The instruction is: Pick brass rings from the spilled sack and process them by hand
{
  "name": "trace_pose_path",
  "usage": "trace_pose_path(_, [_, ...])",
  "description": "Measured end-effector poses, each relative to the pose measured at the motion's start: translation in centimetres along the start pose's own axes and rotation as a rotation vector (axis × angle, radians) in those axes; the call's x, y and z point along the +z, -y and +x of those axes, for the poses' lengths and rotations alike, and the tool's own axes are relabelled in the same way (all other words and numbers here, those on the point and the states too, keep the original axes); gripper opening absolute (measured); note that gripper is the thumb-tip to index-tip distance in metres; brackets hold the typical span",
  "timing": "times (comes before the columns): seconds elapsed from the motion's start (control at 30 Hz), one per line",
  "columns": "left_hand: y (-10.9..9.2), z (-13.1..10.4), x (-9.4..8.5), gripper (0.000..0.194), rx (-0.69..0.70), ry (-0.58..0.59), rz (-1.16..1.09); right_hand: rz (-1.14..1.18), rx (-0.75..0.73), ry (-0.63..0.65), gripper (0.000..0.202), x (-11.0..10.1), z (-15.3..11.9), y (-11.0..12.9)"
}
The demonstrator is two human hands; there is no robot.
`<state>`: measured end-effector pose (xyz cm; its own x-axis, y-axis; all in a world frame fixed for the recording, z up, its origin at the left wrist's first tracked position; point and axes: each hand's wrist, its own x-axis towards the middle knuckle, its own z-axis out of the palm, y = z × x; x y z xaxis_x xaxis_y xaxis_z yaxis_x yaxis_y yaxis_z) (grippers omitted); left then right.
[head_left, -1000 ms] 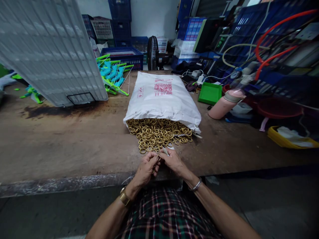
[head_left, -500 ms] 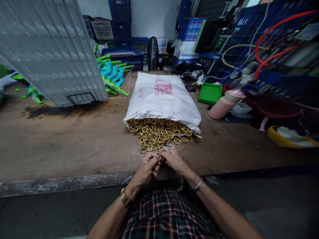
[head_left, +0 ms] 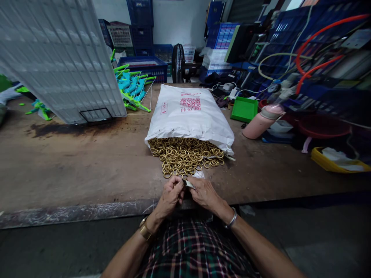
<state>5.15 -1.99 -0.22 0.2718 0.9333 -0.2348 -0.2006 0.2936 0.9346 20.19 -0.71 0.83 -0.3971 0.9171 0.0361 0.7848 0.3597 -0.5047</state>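
My left hand (head_left: 171, 194) is closed in a pinch at the table's front edge. A gold-coloured metal ring showed in its fingers a moment ago, and the fingers now mostly hide it. Close beside it, my right hand (head_left: 204, 193) grips a small flat, pale blade-like tool (head_left: 189, 184), whose dark end points at the left fingertips. Just beyond both hands, a heap of gold-coloured rings (head_left: 182, 156) spills from the mouth of a white woven sack (head_left: 188, 119) with red print.
A ribbed translucent panel (head_left: 66, 65) stands at left, with green and blue plastic pieces (head_left: 135, 87) behind it. On the right are a green tray (head_left: 244, 109), a pink bottle (head_left: 262, 122) and a yellow tray (head_left: 333, 164). A black fan (head_left: 178, 63) stands behind the sack.
The flat tool in my right hand has tilted down and swung toward my left fingertips. The ring seen between my hands is now out of sight.
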Motion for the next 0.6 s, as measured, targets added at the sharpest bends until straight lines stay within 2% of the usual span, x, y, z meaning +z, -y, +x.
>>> trace_pose_path(0.4, [-0.2,-0.3,0.3,0.034,0.001,-0.026,0.051,-0.027,-0.024,0.114,0.023,-0.8,0.1,0.2])
trace_pose_path(0.6, [0.2,-0.5,0.1,0.036,-0.046,0.012,-0.033,-0.137,0.058,0.223,0.024,-1.1,0.3,1.0])
